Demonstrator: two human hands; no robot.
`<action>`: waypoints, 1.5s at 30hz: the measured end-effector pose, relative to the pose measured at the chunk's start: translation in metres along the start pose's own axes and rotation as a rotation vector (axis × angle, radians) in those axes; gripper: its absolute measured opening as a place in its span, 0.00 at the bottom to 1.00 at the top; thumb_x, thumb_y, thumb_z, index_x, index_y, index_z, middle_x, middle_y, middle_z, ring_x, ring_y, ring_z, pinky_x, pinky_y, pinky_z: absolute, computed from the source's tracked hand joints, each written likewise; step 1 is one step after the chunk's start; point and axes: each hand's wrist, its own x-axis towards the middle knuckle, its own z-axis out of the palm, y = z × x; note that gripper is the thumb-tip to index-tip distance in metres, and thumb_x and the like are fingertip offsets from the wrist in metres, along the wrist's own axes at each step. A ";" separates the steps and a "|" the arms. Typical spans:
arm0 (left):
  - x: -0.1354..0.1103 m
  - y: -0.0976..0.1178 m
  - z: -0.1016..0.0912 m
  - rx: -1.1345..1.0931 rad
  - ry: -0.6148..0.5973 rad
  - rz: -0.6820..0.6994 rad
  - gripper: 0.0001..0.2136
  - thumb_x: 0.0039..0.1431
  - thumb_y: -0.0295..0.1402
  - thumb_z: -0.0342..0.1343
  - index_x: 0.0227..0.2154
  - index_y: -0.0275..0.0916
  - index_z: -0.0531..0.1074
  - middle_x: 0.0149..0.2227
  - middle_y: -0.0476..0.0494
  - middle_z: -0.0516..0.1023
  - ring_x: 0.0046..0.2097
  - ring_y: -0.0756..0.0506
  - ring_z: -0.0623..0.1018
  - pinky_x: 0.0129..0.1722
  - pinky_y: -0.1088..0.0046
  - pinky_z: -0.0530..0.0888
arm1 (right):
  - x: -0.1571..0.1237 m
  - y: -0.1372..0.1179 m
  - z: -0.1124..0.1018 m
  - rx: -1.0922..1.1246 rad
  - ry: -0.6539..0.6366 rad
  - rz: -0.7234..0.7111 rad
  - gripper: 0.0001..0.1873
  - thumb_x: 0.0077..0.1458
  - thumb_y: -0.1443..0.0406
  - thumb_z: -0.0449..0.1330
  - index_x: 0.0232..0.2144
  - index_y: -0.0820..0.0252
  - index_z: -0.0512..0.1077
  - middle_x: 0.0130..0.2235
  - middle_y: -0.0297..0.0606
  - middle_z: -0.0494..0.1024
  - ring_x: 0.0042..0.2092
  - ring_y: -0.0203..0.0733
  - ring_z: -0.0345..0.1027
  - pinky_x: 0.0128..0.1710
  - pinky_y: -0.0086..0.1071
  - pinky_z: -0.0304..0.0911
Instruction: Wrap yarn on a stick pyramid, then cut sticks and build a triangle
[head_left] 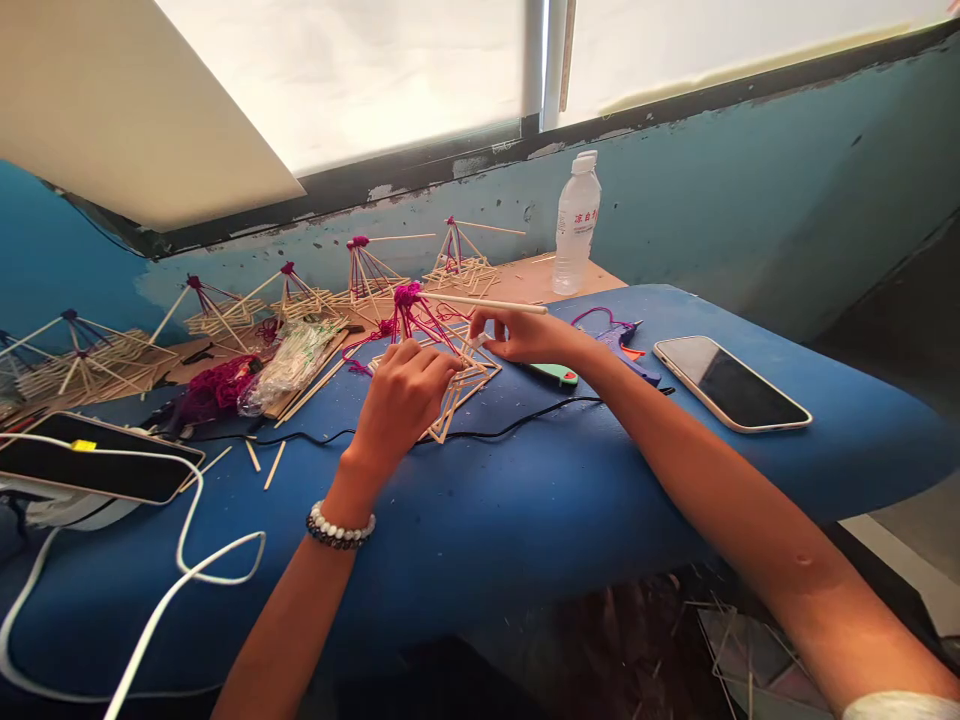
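Observation:
In front of me on the blue table stands a small frame of thin wooden sticks (472, 381), its top bound with magenta yarn (407, 295). A longer stick (487, 302) reaches rightward from that binding. My left hand (412, 390) is closed, fingers curled over the near left side of the frame; their tips are partly hidden. At the frame's right side my right hand (517, 335) is closed in a pinch on a small white piece (478, 341), too small to name. Beneath the right wrist lies a green-handled tool (556, 374).
Several similar stick frames (367, 275) line the back. A blue glue gun (630, 360) and a phone (731, 383) lie right, a water bottle (576, 225) behind. On the left are a plastic bag of sticks (289, 365), magenta yarn (217, 390), another phone (97, 457) and white cables (196, 500).

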 end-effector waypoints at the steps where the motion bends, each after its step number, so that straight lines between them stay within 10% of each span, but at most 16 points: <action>1: 0.000 0.000 0.000 0.005 -0.001 0.000 0.09 0.73 0.32 0.53 0.39 0.42 0.79 0.36 0.44 0.83 0.41 0.40 0.75 0.46 0.60 0.71 | 0.000 0.001 0.000 -0.009 -0.002 0.002 0.14 0.52 0.69 0.57 0.42 0.59 0.75 0.37 0.37 0.77 0.39 0.42 0.67 0.42 0.37 0.58; 24: 0.000 -0.010 -0.012 0.069 0.044 0.143 0.08 0.70 0.29 0.56 0.37 0.43 0.79 0.35 0.47 0.84 0.40 0.41 0.75 0.49 0.58 0.69 | -0.002 -0.003 0.008 -0.279 0.109 -0.082 0.12 0.60 0.72 0.56 0.44 0.59 0.74 0.48 0.42 0.71 0.37 0.39 0.65 0.41 0.36 0.61; 32: -0.006 -0.024 -0.021 -0.167 0.430 -0.246 0.15 0.59 0.17 0.49 0.36 0.41 0.78 0.33 0.49 0.82 0.37 0.46 0.76 0.42 0.66 0.71 | 0.000 0.012 0.013 -0.309 0.027 -0.092 0.12 0.59 0.70 0.58 0.46 0.60 0.69 0.48 0.45 0.74 0.38 0.41 0.68 0.40 0.35 0.61; 45: -0.010 -0.037 -0.018 -0.333 0.470 -0.557 0.15 0.57 0.20 0.48 0.36 0.40 0.78 0.30 0.50 0.82 0.32 0.49 0.78 0.37 0.70 0.71 | -0.003 0.009 0.003 0.266 -0.115 0.141 0.14 0.55 0.66 0.60 0.45 0.57 0.70 0.38 0.37 0.78 0.34 0.37 0.69 0.32 0.30 0.64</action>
